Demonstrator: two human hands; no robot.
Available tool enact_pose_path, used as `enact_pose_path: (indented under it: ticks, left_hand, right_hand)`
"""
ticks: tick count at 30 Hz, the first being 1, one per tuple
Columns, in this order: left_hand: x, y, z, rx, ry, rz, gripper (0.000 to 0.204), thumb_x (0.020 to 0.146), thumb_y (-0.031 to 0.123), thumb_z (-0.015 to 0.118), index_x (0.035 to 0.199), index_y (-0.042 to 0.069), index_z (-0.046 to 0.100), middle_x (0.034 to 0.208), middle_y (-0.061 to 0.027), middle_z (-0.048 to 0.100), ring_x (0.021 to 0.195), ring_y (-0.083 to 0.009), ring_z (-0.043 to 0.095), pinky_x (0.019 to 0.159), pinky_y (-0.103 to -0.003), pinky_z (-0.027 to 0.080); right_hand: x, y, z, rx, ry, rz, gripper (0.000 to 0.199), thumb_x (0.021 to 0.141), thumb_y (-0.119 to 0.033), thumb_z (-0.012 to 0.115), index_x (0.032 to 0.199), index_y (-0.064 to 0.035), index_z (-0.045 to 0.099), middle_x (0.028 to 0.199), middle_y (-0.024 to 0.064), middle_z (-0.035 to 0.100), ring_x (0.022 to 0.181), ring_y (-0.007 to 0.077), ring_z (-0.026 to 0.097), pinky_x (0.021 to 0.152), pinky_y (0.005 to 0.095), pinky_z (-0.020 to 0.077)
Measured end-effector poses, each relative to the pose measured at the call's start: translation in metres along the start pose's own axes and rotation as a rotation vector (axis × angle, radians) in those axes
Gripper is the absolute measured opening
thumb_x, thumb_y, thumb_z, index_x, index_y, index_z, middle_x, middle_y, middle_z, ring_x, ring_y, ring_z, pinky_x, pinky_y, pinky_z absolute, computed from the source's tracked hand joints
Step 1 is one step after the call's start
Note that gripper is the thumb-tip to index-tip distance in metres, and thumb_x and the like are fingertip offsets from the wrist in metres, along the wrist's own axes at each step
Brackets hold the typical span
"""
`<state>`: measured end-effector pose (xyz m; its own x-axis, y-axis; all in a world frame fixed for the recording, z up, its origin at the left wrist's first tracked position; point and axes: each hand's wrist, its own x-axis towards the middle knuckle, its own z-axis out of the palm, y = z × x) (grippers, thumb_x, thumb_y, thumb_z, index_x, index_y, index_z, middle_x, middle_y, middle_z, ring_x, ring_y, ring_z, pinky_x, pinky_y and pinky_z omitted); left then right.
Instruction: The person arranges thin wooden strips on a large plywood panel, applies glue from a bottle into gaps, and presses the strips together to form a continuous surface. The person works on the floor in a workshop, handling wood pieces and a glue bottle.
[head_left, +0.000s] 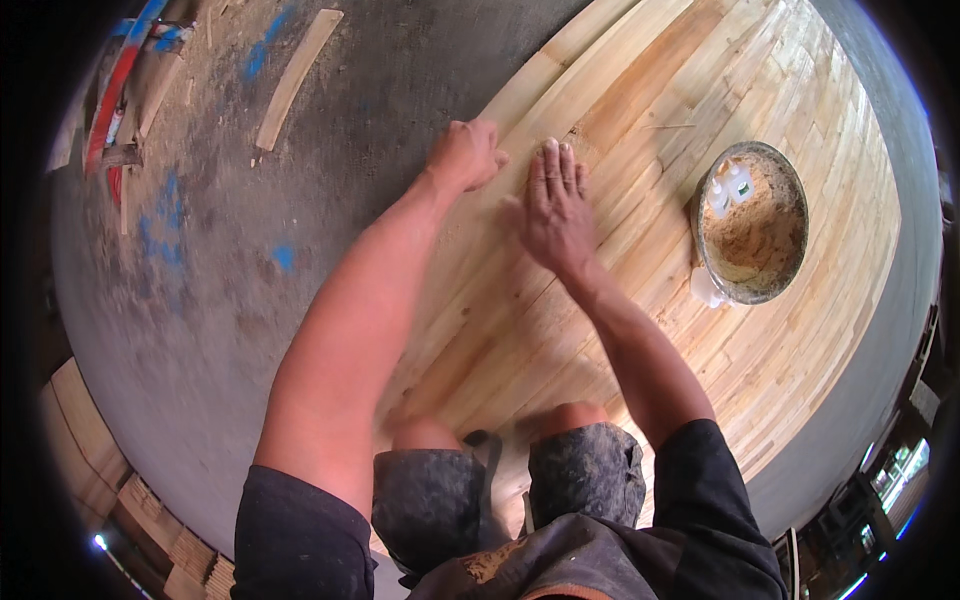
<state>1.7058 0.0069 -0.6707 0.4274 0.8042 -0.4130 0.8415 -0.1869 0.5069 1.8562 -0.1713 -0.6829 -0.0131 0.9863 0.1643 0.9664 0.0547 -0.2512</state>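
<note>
Beneath my hands lies a broad panel of pale wooden strips (640, 230). My right hand (560, 210) rests on it palm down, fingers stretched out side by side, with some sawdust (576, 136) by the fingertips. Just to its left, my left hand (466, 155) is closed at the panel's left edge; anything inside the curled fingers is hidden. A round, dark-rimmed basin (804, 215) stands on the panel to the right. Sawdust-like brown powder (758, 235) and small white bottles (730, 188) are inside it. Against its near side is a white container (706, 288).
Grey floor (330, 130) with blue paint marks borders the panel on the left. A loose wooden strip (298, 80) lies there. Far left are wood offcuts and a red and blue bar (112, 95). Stacked boards (85, 430) sit at lower left. My knees are at the panel's near part.
</note>
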Motion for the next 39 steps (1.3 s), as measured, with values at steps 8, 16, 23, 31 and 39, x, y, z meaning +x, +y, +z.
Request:
enact_pose_path:
  ticks: [8,16,23,31,39]
  left_hand:
    - [-0.022,0.015,-0.007,0.144,-0.016,-0.007,0.051,0.096,0.043,0.085,0.125,0.006,0.065,0.129,-0.0266,0.075,0.120,-0.0472,0.073,0.098,-0.056,0.059]
    - [-0.008,0.042,-0.006,0.288,-0.133,-0.073,0.069,0.091,0.041,0.090,0.133,-0.004,0.061,0.135,-0.0337,0.073,0.125,-0.0505,0.073,0.107,-0.055,0.061]
    - [-0.014,0.053,-0.010,0.383,-0.131,-0.008,0.061,0.091,0.035,0.090,0.133,0.000,0.062,0.126,-0.0296,0.077,0.121,-0.0480,0.076,0.103,-0.056,0.063]
    - [-0.013,0.047,-0.008,0.389,-0.114,-0.011,0.057,0.094,0.038,0.088,0.133,0.004,0.065,0.124,-0.0263,0.078,0.121,-0.0490,0.075,0.102,-0.058,0.063]
    - [-0.009,0.039,-0.003,0.366,-0.103,0.006,0.058,0.093,0.042,0.089,0.131,0.005,0.067,0.124,-0.0242,0.079,0.121,-0.0450,0.077,0.102,-0.057,0.062]
  right_hand:
    - [-0.059,-0.065,0.020,0.361,-0.195,-0.238,0.074,0.110,-0.044,0.062,0.160,0.0100,0.054,0.177,0.0261,0.040,0.167,0.0442,0.034,0.136,0.0602,0.0285]
    - [-0.050,-0.047,0.021,0.343,-0.223,-0.235,0.072,0.112,-0.042,0.060,0.161,0.0092,0.052,0.178,0.0258,0.038,0.168,0.0434,0.032,0.137,0.0598,0.0260]
    - [-0.091,-0.101,0.030,0.302,-0.236,-0.291,0.068,0.108,-0.034,0.062,0.161,0.0079,0.054,0.178,0.0250,0.039,0.167,0.0427,0.034,0.137,0.0572,0.0274]
    - [-0.079,-0.076,-0.020,0.764,-0.524,-0.486,0.072,0.103,-0.033,0.069,0.162,0.0044,0.053,0.170,0.0248,0.049,0.162,0.0431,0.040,0.136,0.0533,0.0318]
    - [-0.109,-0.133,-0.003,0.308,-0.498,-0.698,0.084,0.107,-0.048,0.058,0.175,-0.0017,0.037,0.184,0.0140,0.034,0.172,0.0328,0.027,0.143,0.0512,0.0173]
